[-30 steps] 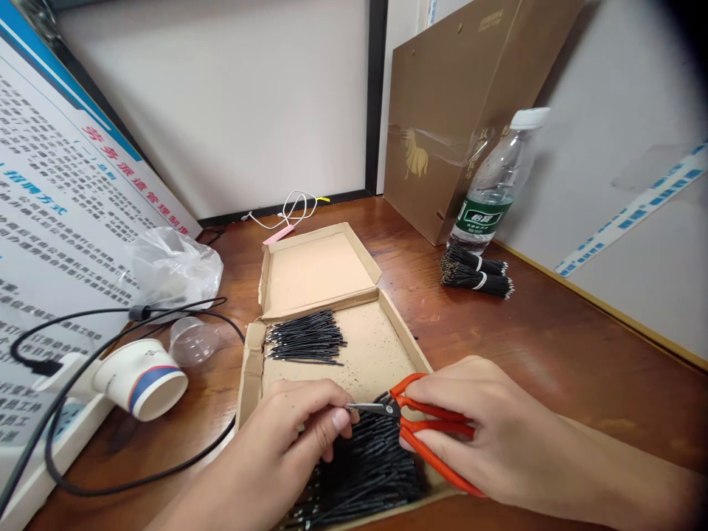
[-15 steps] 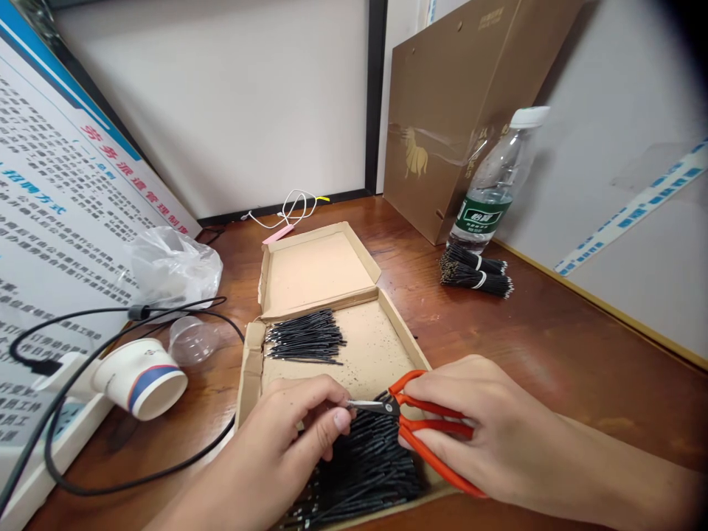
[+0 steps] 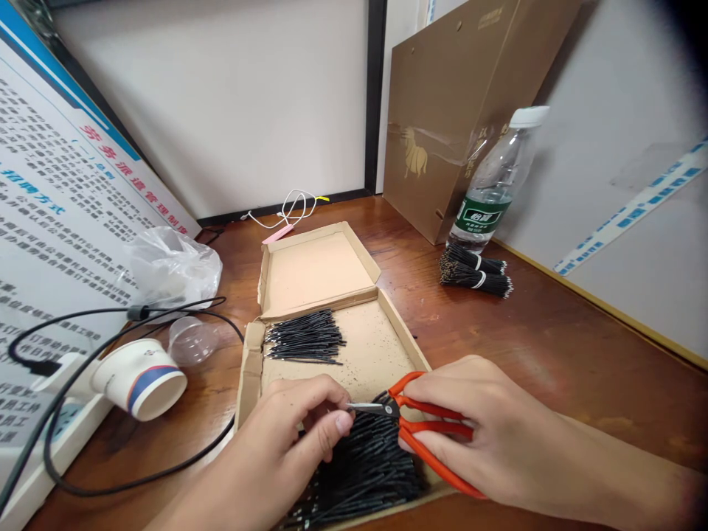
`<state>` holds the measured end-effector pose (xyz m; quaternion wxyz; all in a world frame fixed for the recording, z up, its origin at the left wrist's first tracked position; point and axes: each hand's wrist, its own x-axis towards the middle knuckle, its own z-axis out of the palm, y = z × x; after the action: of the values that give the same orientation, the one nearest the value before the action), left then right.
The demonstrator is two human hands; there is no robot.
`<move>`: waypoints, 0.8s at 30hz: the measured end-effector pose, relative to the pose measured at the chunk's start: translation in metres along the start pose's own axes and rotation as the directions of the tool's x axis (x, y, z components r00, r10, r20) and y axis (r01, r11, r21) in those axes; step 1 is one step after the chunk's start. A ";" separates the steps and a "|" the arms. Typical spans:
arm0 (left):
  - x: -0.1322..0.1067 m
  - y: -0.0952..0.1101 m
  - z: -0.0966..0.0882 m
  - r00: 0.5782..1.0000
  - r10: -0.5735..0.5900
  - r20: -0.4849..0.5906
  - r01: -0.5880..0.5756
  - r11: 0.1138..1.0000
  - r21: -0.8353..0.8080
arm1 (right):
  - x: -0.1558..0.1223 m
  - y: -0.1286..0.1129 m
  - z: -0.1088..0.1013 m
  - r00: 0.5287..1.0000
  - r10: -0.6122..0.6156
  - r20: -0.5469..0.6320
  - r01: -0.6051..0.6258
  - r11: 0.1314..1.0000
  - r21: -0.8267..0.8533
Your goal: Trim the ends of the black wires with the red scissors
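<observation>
My right hand [image 3: 487,435] grips orange-handled scissors [image 3: 425,431], whose short metal blades point left. My left hand [image 3: 293,435] pinches something small and dark at the blade tips, probably one black wire. Both hands hover over a big heap of short black wires [image 3: 365,472] in the near end of an open cardboard box [image 3: 387,346]. A smaller, neater pile of black wires [image 3: 305,338] lies farther back in the same box.
A tipped paper cup [image 3: 141,377], a clear lid [image 3: 191,341], a plastic bag [image 3: 171,265] and a black cable [image 3: 122,472] lie at left. A water bottle [image 3: 495,184], bundled black wires [image 3: 476,271] and a brown gift bag [image 3: 453,103] stand at the right rear.
Almost nothing differs; my hands and the scissors have shifted only slightly over the wire heap.
</observation>
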<state>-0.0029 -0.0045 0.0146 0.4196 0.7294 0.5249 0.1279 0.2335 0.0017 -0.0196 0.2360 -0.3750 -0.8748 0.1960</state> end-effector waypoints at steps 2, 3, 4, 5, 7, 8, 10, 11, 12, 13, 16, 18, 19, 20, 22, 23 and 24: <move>0.000 0.001 0.000 1.000 0.000 0.008 0.000 1.000 0.003 | 0.000 -0.001 -0.001 1.000 0.001 0.009 -0.001 1.000 -0.004; 0.000 0.001 0.000 1.000 -0.002 0.005 0.002 1.000 0.000 | 0.000 -0.001 -0.002 1.000 -0.003 0.006 0.003 1.000 -0.004; 0.000 0.001 0.000 1.000 -0.007 -0.003 0.007 1.000 -0.003 | 0.000 -0.002 -0.002 1.000 -0.009 0.003 0.009 1.000 -0.005; 0.000 0.002 0.000 1.000 -0.011 -0.013 0.011 1.000 -0.002 | 0.000 -0.002 -0.003 1.000 -0.014 0.001 0.014 1.000 -0.006; -0.001 0.002 0.000 1.000 -0.012 -0.012 0.012 1.000 0.017 | 0.000 -0.002 -0.004 1.000 -0.009 0.010 0.009 1.000 -0.013; -0.001 0.002 -0.001 1.000 -0.009 0.002 0.009 0.999 0.031 | 0.000 -0.002 -0.003 1.000 -0.005 0.016 0.005 1.000 -0.015; 0.000 0.002 -0.002 1.000 -0.001 0.029 -0.001 0.997 0.071 | 0.000 -0.002 -0.002 1.000 0.002 0.021 -0.001 1.000 -0.015; 0.000 0.002 -0.003 0.999 0.003 0.036 -0.007 0.996 0.092 | 0.000 -0.001 -0.002 1.000 0.002 0.018 -0.001 1.000 -0.013; 0.000 0.002 -0.003 0.999 0.006 0.038 -0.010 0.994 0.111 | 0.000 -0.001 -0.001 1.000 0.002 0.012 -0.002 1.000 -0.012; 0.000 0.002 -0.004 0.999 0.007 0.035 -0.012 0.992 0.128 | 0.000 -0.001 -0.001 1.000 -0.001 0.008 0.001 1.000 -0.010; 0.001 0.001 -0.004 0.999 0.010 0.035 -0.015 0.988 0.153 | 0.000 -0.001 -0.001 1.000 -0.004 0.014 0.004 1.000 -0.011; 0.001 0.000 -0.003 0.999 0.012 0.040 -0.018 0.988 0.153 | 0.000 -0.002 -0.001 0.999 -0.004 0.033 0.004 1.000 -0.018; 0.001 0.000 -0.003 0.999 0.011 0.043 -0.017 0.988 0.152 | 0.000 -0.002 -0.001 0.999 -0.002 0.041 0.003 1.000 -0.023; 0.001 0.000 -0.003 0.999 0.008 0.047 -0.015 0.988 0.152 | -0.001 -0.003 -0.002 0.999 0.003 0.049 -0.002 1.000 -0.026; 0.001 -0.001 -0.003 0.999 0.004 0.051 -0.012 0.988 0.151 | -0.001 -0.002 -0.002 0.998 0.008 0.059 -0.007 1.000 -0.026; 0.001 -0.001 -0.003 0.999 0.005 0.051 -0.013 0.988 0.152 | -0.001 -0.002 -0.001 0.998 0.009 0.061 -0.007 1.000 -0.023; 0.001 -0.001 -0.003 0.999 0.008 0.050 -0.016 0.988 0.155 | -0.002 -0.002 -0.001 0.998 0.009 0.063 -0.008 1.000 -0.022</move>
<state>-0.0047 -0.0022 0.0158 0.3733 0.7661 0.5183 0.0712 0.2341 -0.0006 -0.0179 0.2034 -0.3749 -0.8823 0.1993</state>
